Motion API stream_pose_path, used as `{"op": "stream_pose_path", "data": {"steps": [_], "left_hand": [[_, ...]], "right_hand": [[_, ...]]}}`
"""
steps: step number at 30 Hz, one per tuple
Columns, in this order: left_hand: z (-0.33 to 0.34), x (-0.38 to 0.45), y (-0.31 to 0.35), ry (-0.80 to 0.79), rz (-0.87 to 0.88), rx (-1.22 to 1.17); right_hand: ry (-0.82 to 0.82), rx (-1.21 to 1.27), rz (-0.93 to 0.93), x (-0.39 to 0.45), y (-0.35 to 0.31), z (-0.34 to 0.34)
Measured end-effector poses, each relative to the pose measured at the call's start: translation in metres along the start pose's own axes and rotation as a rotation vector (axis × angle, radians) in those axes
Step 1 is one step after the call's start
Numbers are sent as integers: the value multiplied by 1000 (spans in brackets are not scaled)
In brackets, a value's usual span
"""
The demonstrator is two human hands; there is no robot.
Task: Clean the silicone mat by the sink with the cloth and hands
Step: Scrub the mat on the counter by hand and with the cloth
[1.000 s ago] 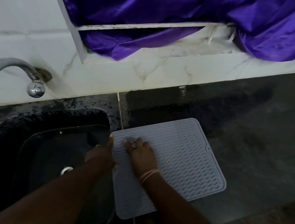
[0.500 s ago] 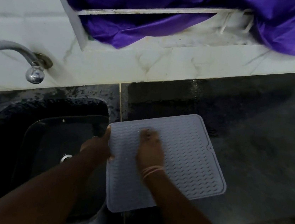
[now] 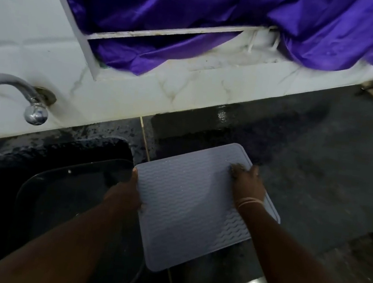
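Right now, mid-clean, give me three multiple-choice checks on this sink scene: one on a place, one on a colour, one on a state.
1. Where does the silicone mat lie?
A. wholly inside the sink
B. on the dark counter, its left edge beside the sink
C. hung on the wall

2. What colour is the fabric above the counter?
A. purple
B. yellow
C. green

3. What is the left hand doing?
A. turning the tap
B. hanging idle in the sink
C. holding the mat's left edge

Answers:
1 B, the mat sits on the counter right of the sink.
2 A, the draped cloth is plainly purple.
3 C, its thumb lies over the mat's left edge while the right hand rests on the mat's far right part; the tap is untouched.
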State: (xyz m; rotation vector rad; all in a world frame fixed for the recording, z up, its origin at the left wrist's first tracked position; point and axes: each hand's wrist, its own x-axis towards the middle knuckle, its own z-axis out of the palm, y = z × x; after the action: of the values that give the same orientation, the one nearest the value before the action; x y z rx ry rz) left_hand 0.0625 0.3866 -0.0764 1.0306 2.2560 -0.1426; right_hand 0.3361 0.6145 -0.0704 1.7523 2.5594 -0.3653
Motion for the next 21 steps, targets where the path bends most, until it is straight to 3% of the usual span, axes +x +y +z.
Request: {"op": "stream_pose_path", "data": {"steps": [5,7,10,13,18,21], "left_hand": [[-1,-13,5,22,-44,-22],[0,-27,12,119,-56,-25],[8,-46,15,273,81,47],[9,-46,10,336,142,59],[2,-45,14,284,126,107],[4,-46,7,230,178,167]], "right_hand": [[-50,61,202,10,-19,-4],[-72,116,221,9,-28,5],[-102,195,201,11,-27,7],[-71,265,57,-7,-50,0],[-189,230,-467,-100,-152,42],[-209,172,-538,-126,-175,51]]}}
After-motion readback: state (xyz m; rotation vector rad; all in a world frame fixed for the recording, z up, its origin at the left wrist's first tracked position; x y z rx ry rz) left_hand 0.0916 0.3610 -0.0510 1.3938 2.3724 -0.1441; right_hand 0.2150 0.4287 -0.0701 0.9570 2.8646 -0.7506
